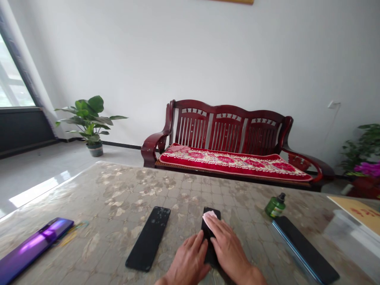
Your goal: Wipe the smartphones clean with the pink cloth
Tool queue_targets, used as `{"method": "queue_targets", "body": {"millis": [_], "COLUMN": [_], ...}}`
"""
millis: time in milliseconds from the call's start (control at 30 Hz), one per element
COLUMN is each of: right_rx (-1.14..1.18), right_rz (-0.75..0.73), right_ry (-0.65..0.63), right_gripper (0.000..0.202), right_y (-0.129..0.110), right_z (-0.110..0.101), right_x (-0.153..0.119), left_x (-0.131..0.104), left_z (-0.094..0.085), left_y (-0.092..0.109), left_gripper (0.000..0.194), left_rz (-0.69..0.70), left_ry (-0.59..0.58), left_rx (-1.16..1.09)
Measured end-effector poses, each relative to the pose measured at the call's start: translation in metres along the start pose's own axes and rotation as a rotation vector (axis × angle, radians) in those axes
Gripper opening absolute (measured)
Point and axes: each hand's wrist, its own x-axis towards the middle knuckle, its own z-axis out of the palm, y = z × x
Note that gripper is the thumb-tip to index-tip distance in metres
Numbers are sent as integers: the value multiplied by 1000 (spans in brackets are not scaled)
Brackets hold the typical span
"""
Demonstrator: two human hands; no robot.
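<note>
A black phone [206,226] lies flat on the table, partly covered by my two hands. My right hand [228,243] presses a small pink cloth [209,215] against the phone's upper part, fingers together over it. At the phone's left edge, my left hand [190,253] grips its side, with the thumb low and partly hidden. To the left lies a second black phone [148,239], with droplet-like spots near its top end. A thick dark phone with a blue edge [305,247] rests at the right, and a green pump bottle [275,206] stands just behind it.
A glossy purple phone [35,245] lies at the table's left side. A patterned, shiny cover spreads over the table [178,186]. On the right is a tan paper or box [359,213]. Beyond stand a red wooden bench [225,130] and a potted plant [92,122].
</note>
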Motion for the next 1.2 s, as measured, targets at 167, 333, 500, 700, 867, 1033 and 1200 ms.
{"method": "queue_targets", "body": {"millis": [167,333,500,700,867,1033,1200], "right_rx": [-36,-106,-93,-117,-156,-221,-171], "right_rz": [-86,-136,-152,-169,-92,53,-72], "right_ry": [-55,-170,-234,-207,-213,-222,-174], "right_gripper": [58,55,54,54,55,54,56], "right_y": [6,11,15,26,28,20,40], "right_z": [-16,-19,-1,12,10,10,30], "right_x": [-10,12,20,-4,11,37,10], "left_x": [-1,-3,1,6,8,9,15], "left_z": [3,5,26,47,50,54,72], "left_y": [-1,-2,-9,-23,-26,-27,-27], "left_gripper": [50,47,49,43,46,38,23], "left_rz": [34,54,66,163,189,189,150], "left_ry": [70,115,190,361,496,530,621], "left_rx": [-11,-2,32,126,191,197,243]}}
